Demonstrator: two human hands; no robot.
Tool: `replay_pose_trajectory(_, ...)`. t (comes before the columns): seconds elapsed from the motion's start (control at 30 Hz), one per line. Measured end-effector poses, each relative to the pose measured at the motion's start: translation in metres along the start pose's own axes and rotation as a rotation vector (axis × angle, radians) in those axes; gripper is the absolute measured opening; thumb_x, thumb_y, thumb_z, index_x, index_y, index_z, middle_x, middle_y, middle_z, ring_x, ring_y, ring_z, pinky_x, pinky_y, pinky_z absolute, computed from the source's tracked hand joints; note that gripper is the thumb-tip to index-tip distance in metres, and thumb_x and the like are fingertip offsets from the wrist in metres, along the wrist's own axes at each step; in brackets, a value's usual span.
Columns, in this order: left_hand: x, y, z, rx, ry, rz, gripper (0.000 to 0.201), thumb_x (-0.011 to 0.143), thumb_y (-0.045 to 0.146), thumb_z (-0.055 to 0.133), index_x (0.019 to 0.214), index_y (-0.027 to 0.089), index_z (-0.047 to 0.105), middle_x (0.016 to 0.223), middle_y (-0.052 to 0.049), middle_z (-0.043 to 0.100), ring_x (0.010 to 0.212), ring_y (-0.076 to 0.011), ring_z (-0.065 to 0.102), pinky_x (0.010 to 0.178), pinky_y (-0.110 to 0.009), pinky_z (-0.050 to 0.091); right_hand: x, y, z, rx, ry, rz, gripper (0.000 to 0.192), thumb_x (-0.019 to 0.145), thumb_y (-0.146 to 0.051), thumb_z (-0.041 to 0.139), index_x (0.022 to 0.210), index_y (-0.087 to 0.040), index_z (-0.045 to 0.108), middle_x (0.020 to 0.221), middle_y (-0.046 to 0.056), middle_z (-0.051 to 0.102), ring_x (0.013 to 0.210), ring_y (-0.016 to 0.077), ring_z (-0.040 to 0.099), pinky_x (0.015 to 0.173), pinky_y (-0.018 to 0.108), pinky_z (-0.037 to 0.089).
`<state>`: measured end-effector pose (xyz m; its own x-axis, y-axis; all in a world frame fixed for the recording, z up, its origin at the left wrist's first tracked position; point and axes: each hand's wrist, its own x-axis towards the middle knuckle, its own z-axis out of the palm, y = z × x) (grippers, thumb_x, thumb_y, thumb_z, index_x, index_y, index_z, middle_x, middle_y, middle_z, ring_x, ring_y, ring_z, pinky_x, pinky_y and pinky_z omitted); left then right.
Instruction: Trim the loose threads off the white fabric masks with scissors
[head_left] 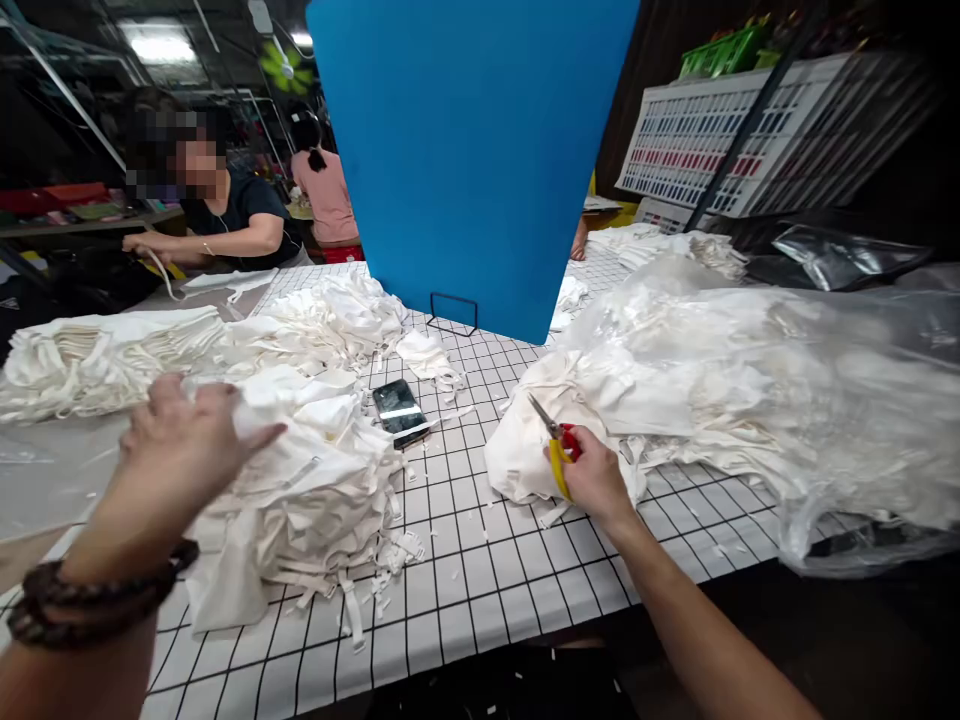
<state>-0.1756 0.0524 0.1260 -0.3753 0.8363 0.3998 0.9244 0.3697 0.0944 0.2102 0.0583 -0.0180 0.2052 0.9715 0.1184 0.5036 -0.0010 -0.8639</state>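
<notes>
A workshop table with a white, black-gridded cloth (480, 590) carries heaps of white fabric, and a tall blue board (472, 150) stands at its middle. The person's left hand (184, 445) lies open, fingers spread, on the stacked pile of white cloth bags (300, 500) at the left. The right hand (596, 480) is closed around small scissors with red and yellow handles (556, 445), blades resting on the white fabric heap (570, 400) at right. A black phone (399, 410) lies between the piles. A co-worker (225, 215) sits across the table.
</notes>
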Motion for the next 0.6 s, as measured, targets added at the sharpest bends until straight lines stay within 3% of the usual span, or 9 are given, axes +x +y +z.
replay_pose_trajectory(0.03, -0.011, 0.011, 0.006, -0.068, 0.012, 0.075, 0.065, 0.079, 0.057, 0.062, 0.118, 0.006, 0.059, 0.142, -0.019, 0.041, 0.127, -0.0438, 0.041, 0.097, -0.062, 0.037, -0.006, -0.007, 0.002, 0.018, -0.017, -0.018, 0.028, 0.077, -0.04, 0.066, 0.096, -0.02, 0.062, 0.081, 0.003, 0.066, 0.069, 0.0184, 0.061, 0.063, 0.029, 0.05)
replay_pose_trajectory(0.1, -0.04, 0.042, 0.017, -0.412, -0.11, 0.222, 0.05, 0.088, 0.051, 0.054, 0.116, 0.01, 0.062, 0.128, -0.018, 0.055, 0.114, -0.0322, 0.055, 0.092, -0.049, 0.048, -0.026, -0.024, 0.003, 0.074, -0.088, -0.061, 0.021, 0.082, -0.036, 0.061, 0.096, -0.021, 0.06, 0.081, 0.002, 0.066, 0.069, 0.0167, 0.061, 0.062, 0.026, 0.05)
replay_pose_trajectory(0.13, -0.057, 0.06, 0.023, -0.635, -0.3, 0.267, 0.045, 0.09, 0.052, 0.05, 0.104, 0.012, 0.067, 0.108, -0.015, 0.066, 0.095, -0.0266, 0.064, 0.082, -0.043, 0.053, -0.039, -0.033, 0.002, 0.136, -0.139, -0.091, 0.015, 0.084, -0.033, 0.059, 0.091, -0.02, 0.059, 0.079, 0.002, 0.065, 0.069, 0.0163, 0.06, 0.063, 0.025, 0.05)
replay_pose_trajectory(0.2, -0.087, 0.1, 0.037, -0.998, -0.904, 0.289, 0.048, 0.089, 0.056, 0.049, 0.093, 0.013, 0.071, 0.086, -0.011, 0.071, 0.07, -0.0208, 0.065, 0.067, -0.035, 0.055, -0.066, -0.05, 0.0, 0.191, -0.211, -0.14, 0.006, 0.083, -0.026, 0.057, 0.086, -0.021, 0.058, 0.076, 0.001, 0.063, 0.069, 0.0154, 0.058, 0.064, 0.025, 0.049)
replay_pose_trajectory(0.23, -0.1, 0.119, 0.046, -1.131, -1.143, 0.246, 0.049, 0.089, 0.056, 0.049, 0.089, 0.012, 0.071, 0.079, -0.01, 0.071, 0.065, -0.0188, 0.065, 0.064, -0.032, 0.055, -0.078, -0.057, -0.001, 0.208, -0.247, -0.152, 0.006, 0.081, -0.022, 0.058, 0.086, -0.021, 0.058, 0.077, 0.001, 0.062, 0.069, 0.0154, 0.057, 0.065, 0.025, 0.049)
replay_pose_trajectory(0.3, -0.117, 0.152, 0.064, -1.306, -1.436, 0.075, 0.049, 0.091, 0.054, 0.049, 0.085, 0.011, 0.071, 0.074, -0.009, 0.071, 0.061, -0.0152, 0.063, 0.062, -0.027, 0.053, -0.1, -0.066, -0.002, 0.22, -0.313, -0.143, 0.011, 0.074, -0.016, 0.058, 0.084, -0.02, 0.058, 0.077, 0.002, 0.062, 0.068, 0.0153, 0.056, 0.063, 0.024, 0.048)
replay_pose_trajectory(0.37, -0.125, 0.18, 0.082, -1.434, -1.677, -0.124, 0.047, 0.092, 0.052, 0.048, 0.093, 0.01, 0.069, 0.085, -0.011, 0.073, 0.066, -0.0148, 0.066, 0.064, -0.026, 0.053, -0.116, -0.069, 0.0, 0.239, -0.4, -0.116, 0.016, 0.067, -0.012, 0.059, 0.08, -0.02, 0.059, 0.073, 0.001, 0.061, 0.066, 0.0146, 0.054, 0.058, 0.022, 0.046)
replay_pose_trajectory(0.47, -0.125, 0.207, 0.103, -1.59, -1.841, -0.309, 0.035, 0.096, 0.039, 0.049, 0.103, 0.008, 0.064, 0.098, -0.015, 0.07, 0.072, -0.0149, 0.067, 0.067, -0.026, 0.055, -0.132, -0.065, 0.006, 0.341, -0.578, -0.083, 0.016, 0.06, -0.013, 0.061, 0.074, -0.019, 0.059, 0.064, -0.002, 0.055, 0.055, 0.0105, 0.047, 0.048, 0.019, 0.038)
replay_pose_trajectory(0.6, -0.118, 0.216, 0.115, -1.634, -1.774, -0.298, 0.019, 0.094, 0.018, 0.05, 0.104, 0.01, 0.064, 0.086, -0.007, 0.064, 0.05, -0.0044, 0.05, 0.047, -0.015, 0.044, -0.14, -0.06, 0.004, 0.494, -0.786, 0.024, 0.015, 0.059, -0.022, 0.069, 0.069, -0.019, 0.058, 0.059, -0.006, 0.051, 0.049, 0.0059, 0.039, 0.044, 0.017, 0.031)
